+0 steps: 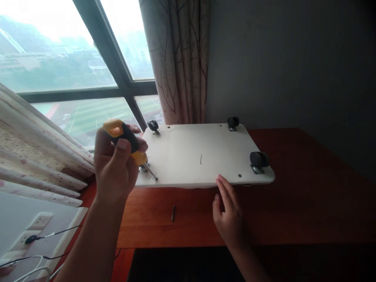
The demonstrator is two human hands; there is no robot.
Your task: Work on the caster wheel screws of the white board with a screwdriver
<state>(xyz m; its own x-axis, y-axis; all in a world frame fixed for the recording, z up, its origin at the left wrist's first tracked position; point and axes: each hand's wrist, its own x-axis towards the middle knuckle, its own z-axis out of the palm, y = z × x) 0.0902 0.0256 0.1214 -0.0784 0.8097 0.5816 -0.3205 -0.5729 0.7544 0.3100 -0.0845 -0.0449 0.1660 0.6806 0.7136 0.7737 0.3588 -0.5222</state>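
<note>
My left hand [119,164] is closed around the yellow and black handle of a screwdriver [129,140]. The metal shaft slants down to the right, and its tip appears to meet a bolt head [156,178] near the front left corner of a white panel [185,150]. Fingertips of my right hand [229,213] rest on the panel's front edge, with the fingers stretched out and nothing held. Black casters stand on the panel: one at the back left [153,125], one at the back right [233,123], one at the front right [258,159]. The front left corner is partly hidden behind my left hand.
The panel lies on a reddish-brown wooden table [308,188]. A small metal bit [173,212] lies in front of it. Curtains [188,62] and a window [58,51] are behind and to the left. Wall sockets [41,221] with cables sit at lower left.
</note>
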